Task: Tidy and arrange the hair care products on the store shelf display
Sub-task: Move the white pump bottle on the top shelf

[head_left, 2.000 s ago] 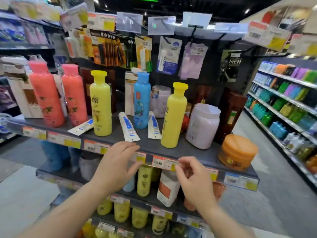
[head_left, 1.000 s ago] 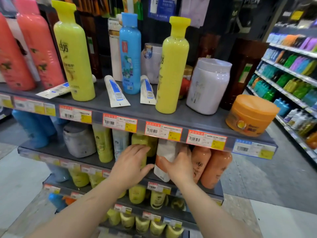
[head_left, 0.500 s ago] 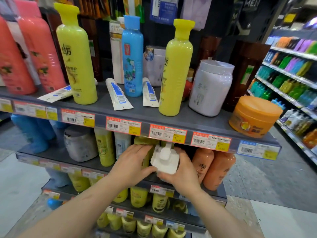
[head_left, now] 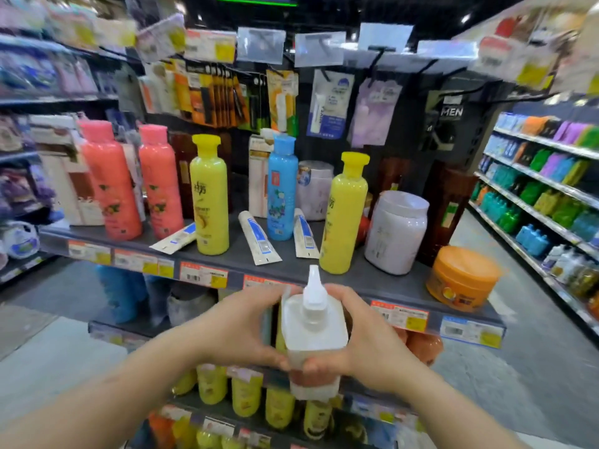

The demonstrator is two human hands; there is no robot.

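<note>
White bottle (head_left: 312, 332) gripped between left hand (head_left: 241, 328) and right hand (head_left: 366, 338)

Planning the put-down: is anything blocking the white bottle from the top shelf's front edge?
Partly. The white bottle, held by both hands, faces a tube, another tube and a yellow bottle; bare shelf lies between them.

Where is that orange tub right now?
The orange tub sits at the right end of the top shelf, right of the pale lilac jar, near the shelf's front edge.
</note>
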